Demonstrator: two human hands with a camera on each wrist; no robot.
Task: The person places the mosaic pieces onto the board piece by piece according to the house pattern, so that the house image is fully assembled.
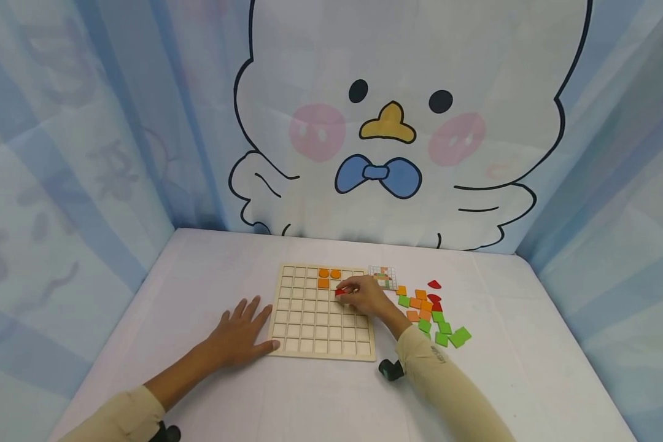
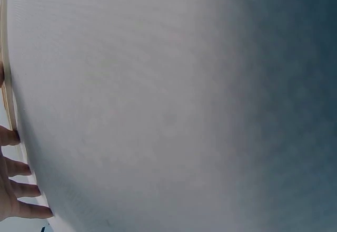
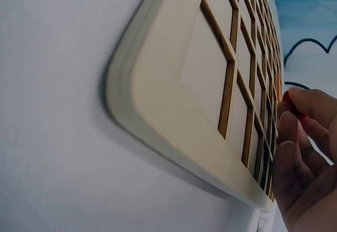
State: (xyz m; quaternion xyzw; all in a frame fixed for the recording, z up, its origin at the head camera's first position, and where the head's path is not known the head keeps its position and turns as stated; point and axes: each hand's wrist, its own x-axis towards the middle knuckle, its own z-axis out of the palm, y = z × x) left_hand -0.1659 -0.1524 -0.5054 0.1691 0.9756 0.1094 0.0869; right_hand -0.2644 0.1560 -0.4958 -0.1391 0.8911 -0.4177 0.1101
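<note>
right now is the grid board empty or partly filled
Partly filled: three orange pieces sit on the grid board toward its far edge; elsewhere mostly bare.

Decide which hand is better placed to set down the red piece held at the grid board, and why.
Probably the right hand: it pinches the red piece over the grid board. The left hand lies spread at the board's left side, thumb on the near corner, holding no piece.

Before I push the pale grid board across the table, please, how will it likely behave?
The grid board looks stiff, judging by its thick, straight rim. Lying flat and low, it should slide rather than tip. The orange pieces on it would probably travel along, since ridges divide its cells.
</note>
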